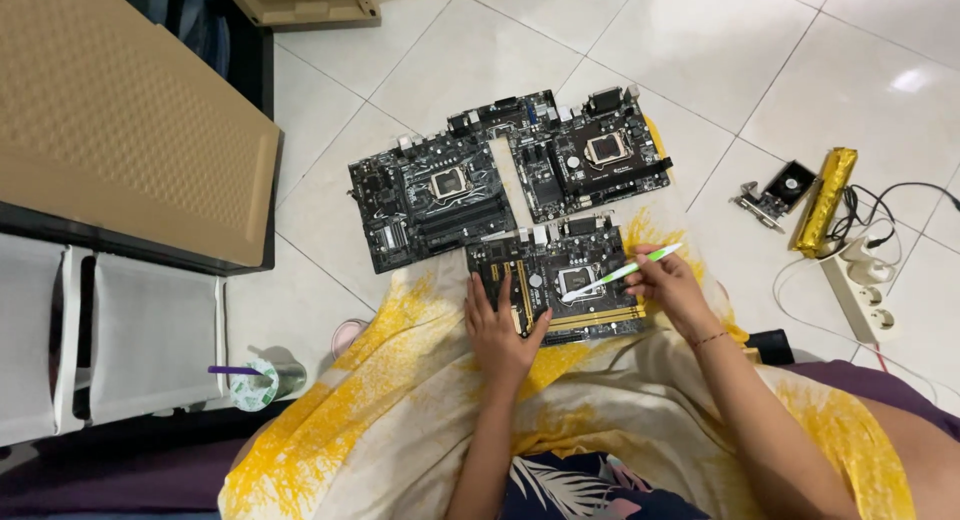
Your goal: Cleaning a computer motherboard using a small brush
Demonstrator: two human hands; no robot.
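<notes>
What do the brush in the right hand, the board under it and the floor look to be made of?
Brush: likely plastic, with a smooth white and green handle; its bristle end is too small to judge. Nearest board: dark matte circuit laminate carrying yellow plastic slots and a metal socket frame. Floor: glossy white ceramic tile, going by the grout lines and the light glare. The right hand holds the brush; the left hand rests on the board.

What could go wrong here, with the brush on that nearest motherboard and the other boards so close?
The nearest motherboard lies on soft, uneven yellow-and-white cloth; only the left hand steadies it, so it may rock. The toothbrush in the right hand works beside the processor socket, where bristles could snag fine parts. The cup with a straw could tip.
</notes>
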